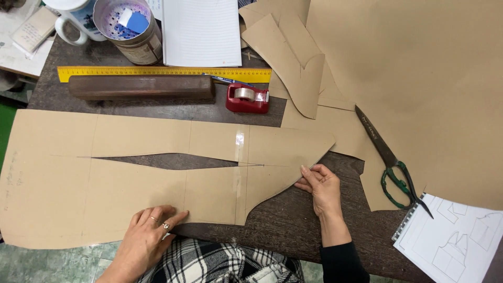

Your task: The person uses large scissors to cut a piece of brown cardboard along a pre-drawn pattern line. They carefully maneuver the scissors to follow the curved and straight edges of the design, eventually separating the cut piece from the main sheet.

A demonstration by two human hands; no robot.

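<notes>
Long brown kraft-paper pattern piece (131, 183) with slit dart lies left-right across dark wooden table (293, 225). Left hand (146, 233) flat, fingers spread, pressing near edge. Right hand (322, 186) pinches its right curved tip, nearer that end.

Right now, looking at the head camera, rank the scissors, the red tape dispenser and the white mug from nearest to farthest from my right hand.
From the right hand:
1. Scissors, on the brown paper to the hand's right.
2. Red tape dispenser, up and to the left, by the yellow ruler.
3. White mug, at the far top-left corner.
</notes>
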